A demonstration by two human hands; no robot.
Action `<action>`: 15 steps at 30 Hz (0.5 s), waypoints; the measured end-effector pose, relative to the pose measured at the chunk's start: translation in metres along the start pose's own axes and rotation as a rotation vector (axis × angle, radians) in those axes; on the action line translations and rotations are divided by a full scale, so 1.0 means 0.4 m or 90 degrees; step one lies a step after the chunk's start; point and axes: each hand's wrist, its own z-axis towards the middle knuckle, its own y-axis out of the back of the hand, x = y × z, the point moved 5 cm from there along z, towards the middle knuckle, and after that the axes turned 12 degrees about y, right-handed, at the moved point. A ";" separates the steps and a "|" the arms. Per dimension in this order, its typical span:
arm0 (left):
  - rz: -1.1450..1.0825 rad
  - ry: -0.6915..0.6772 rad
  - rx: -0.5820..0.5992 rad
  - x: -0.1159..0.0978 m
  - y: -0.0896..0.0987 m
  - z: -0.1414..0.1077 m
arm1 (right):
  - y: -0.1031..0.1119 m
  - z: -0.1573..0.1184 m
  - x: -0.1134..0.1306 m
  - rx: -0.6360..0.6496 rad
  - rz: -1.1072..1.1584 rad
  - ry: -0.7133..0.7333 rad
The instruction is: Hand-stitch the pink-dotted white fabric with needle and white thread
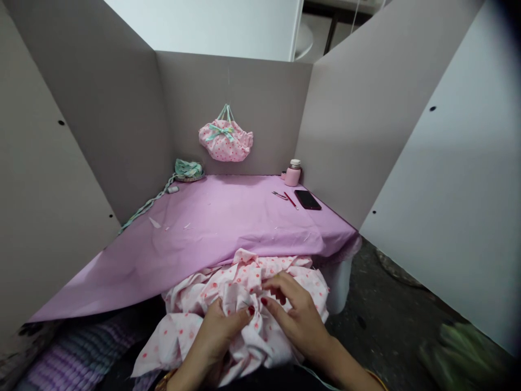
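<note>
A heap of white-pink fabric with red polka dots point(268, 339) lies over my lap and against the table's front edge. My left hand point(223, 326) grips a gathered fold of it, the thumb pressed on top and the other fingers underneath. To its right, my right hand point(295, 309) is curled, with thumb and index fingertip at the same gathers, pinching the cloth. A needle or thread between those fingertips cannot be made out. Below the right wrist a thin pale green cord point(319, 376) shows.
Grey panels enclose the table with its pink-purple cloth point(228, 212). A dotted pouch point(226, 145) hangs at the back. Green fabric strips point(188, 169) lie left; a pink bottle point(293, 175), phone point(307, 200), red pen-like stick point(291, 200) and small thread snips point(279, 195) are right.
</note>
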 end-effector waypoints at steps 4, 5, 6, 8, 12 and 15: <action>0.102 -0.045 -0.049 -0.001 0.024 0.009 | -0.035 0.025 0.031 0.146 -0.049 0.051; 0.118 -0.047 -0.056 0.001 0.028 0.011 | -0.043 0.028 0.036 0.162 -0.065 0.067; 0.123 -0.044 -0.053 0.003 0.030 0.012 | -0.049 0.031 0.042 0.169 -0.081 0.096; 0.107 -0.034 -0.028 0.004 0.023 0.010 | -0.053 0.034 0.063 0.153 -0.103 0.197; 0.044 -0.012 0.048 -0.009 -0.008 -0.008 | -0.029 0.039 0.120 0.086 -0.109 0.376; 0.038 -0.004 -0.001 -0.015 -0.006 -0.012 | 0.004 0.049 0.161 0.056 -0.077 0.413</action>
